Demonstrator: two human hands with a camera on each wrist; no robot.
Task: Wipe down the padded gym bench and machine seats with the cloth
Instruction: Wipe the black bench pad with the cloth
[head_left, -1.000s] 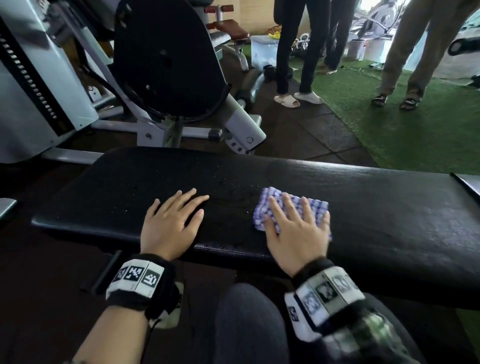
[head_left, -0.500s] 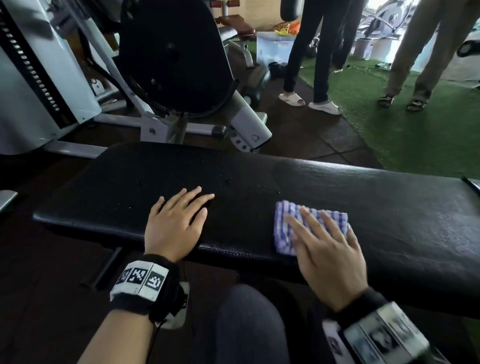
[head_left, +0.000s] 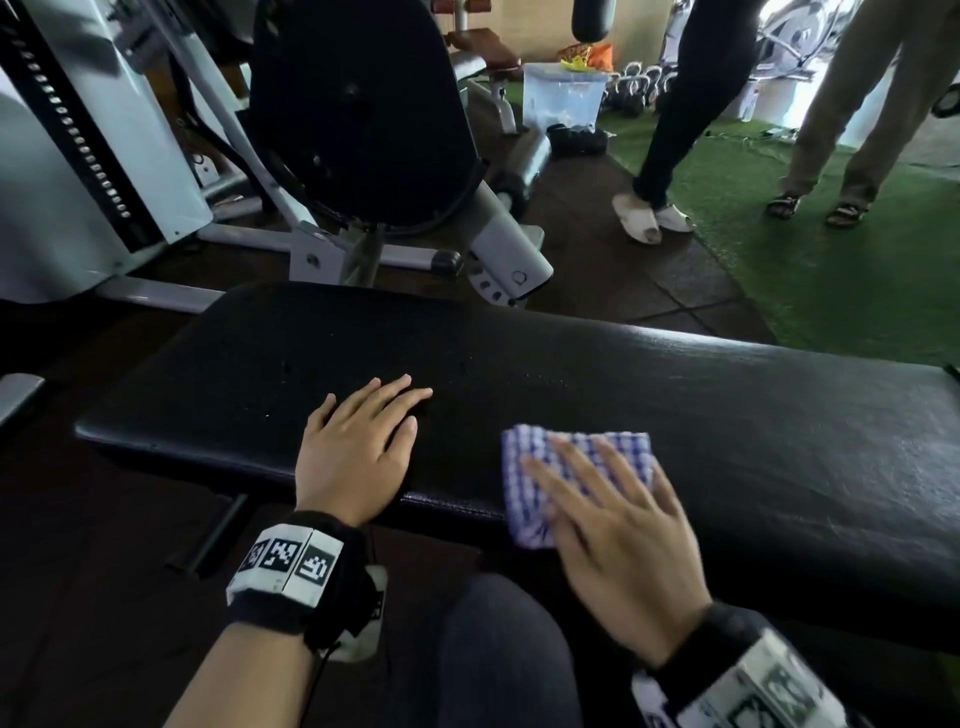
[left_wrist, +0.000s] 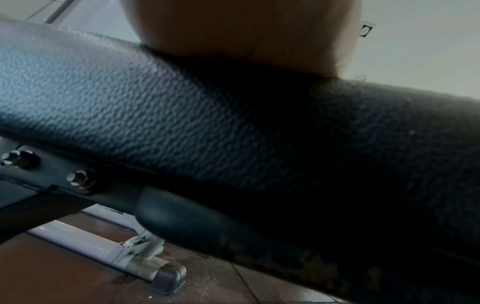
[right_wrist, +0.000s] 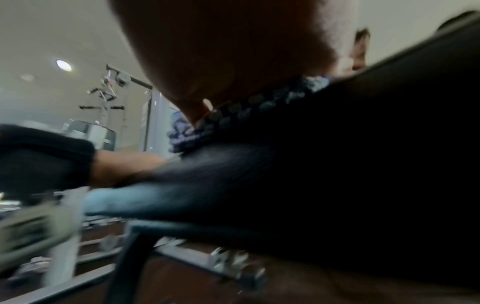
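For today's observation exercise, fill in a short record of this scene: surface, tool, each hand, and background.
surface: black padded bench
tool: blue checked cloth, lying flat on the bench near its front edge
right hand: fingers spread, pressing the cloth
left hand: flat on the bench, apart from the cloth
background: weight machine, green turf, two people standing

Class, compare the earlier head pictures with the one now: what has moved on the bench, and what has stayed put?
The right hand slid the checked cloth rightward and toward the bench's near edge, fingers flat on it throughout. The left hand stayed pressed flat on the pad. Nothing was picked up or let go.
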